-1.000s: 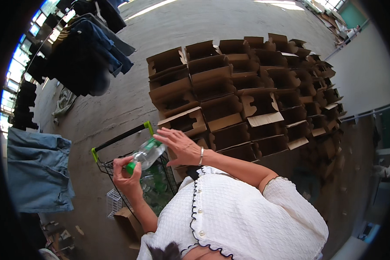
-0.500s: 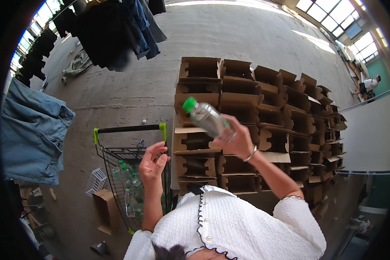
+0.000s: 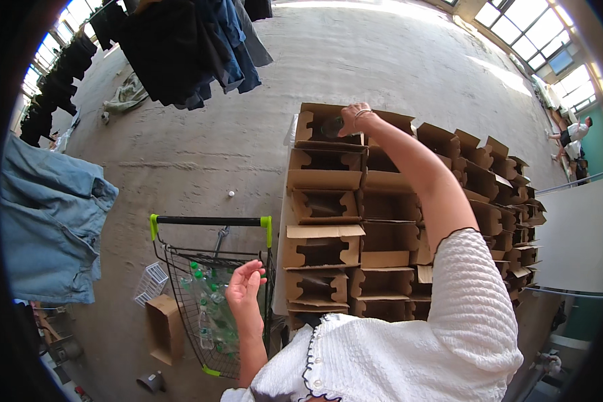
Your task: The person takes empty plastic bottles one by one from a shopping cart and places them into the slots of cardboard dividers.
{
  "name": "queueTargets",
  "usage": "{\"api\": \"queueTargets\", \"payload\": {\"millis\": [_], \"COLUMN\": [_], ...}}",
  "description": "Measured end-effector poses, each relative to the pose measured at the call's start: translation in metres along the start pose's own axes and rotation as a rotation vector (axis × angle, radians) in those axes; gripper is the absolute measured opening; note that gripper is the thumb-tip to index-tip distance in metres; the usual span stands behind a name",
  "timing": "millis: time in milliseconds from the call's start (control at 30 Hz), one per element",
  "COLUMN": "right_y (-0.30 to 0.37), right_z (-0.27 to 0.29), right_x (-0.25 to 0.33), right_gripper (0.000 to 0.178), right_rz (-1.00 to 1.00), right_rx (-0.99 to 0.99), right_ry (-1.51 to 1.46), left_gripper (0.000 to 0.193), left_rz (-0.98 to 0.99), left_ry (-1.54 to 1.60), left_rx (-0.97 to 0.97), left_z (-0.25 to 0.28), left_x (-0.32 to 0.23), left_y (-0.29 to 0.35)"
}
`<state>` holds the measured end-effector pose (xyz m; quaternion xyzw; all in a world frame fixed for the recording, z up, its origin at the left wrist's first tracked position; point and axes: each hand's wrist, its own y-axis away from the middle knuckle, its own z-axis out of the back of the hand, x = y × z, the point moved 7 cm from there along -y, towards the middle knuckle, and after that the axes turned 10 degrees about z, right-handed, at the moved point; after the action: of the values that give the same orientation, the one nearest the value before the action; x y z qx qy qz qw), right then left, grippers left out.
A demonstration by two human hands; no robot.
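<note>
My right hand (image 3: 356,118) reaches to the far left corner of the cardboard boxes. It is closed around a clear plastic bottle (image 3: 331,127), which sits in the mouth of an open box (image 3: 323,107); the hand hides the bottle's top end. My left hand (image 3: 245,288) hovers over the right side of a black wire shopping cart (image 3: 208,221) with green corners. Its fingers are loosely bent and apart, holding nothing. Inside the cart lie several clear bottles (image 3: 205,325) with green caps.
Rows of open cardboard boxes (image 3: 388,236) spread to the right. A small brown carton (image 3: 164,328) and a white wire rack (image 3: 151,283) stand left of the cart. Light blue denim (image 3: 53,221) and dark clothes (image 3: 164,53) hang at left. A person (image 3: 575,132) is at far right.
My right hand has carried the bottle away from me, down into the far left box. My left hand has moved slightly nearer my body, and the view has shifted.
</note>
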<state>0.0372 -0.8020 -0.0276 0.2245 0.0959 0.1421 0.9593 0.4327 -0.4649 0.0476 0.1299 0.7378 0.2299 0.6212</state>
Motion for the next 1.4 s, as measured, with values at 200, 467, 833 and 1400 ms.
{"api": "queueTargets", "payload": {"millis": [200, 467, 833, 1400], "right_y": [-0.071, -0.108, -0.073, 0.028], "right_z": [-0.073, -0.168, -0.137, -0.111], "right_x": [0.02, 0.009, 0.01, -0.024], "right_gripper": [0.065, 0.058, 0.019, 0.098], "right_rz": [0.059, 0.047, 0.096, 0.092], "right_rx": [0.066, 0.131, -0.209, -0.287], "right_ry": [-0.128, -0.319, -0.34, -0.485], "left_gripper": [0.019, 0.02, 0.036, 0.109], "left_rz": [0.043, 0.03, -0.562, -0.397], "left_ry": [-0.017, -0.106, -0.712, -1.549], "left_rx": [-0.055, -0.063, 0.285, 0.48], "left_z": [0.011, 0.009, -0.169, -0.263], "left_x": [0.009, 0.003, -0.054, 0.031], "left_y": [-0.021, -0.057, -0.213, -0.329]}}
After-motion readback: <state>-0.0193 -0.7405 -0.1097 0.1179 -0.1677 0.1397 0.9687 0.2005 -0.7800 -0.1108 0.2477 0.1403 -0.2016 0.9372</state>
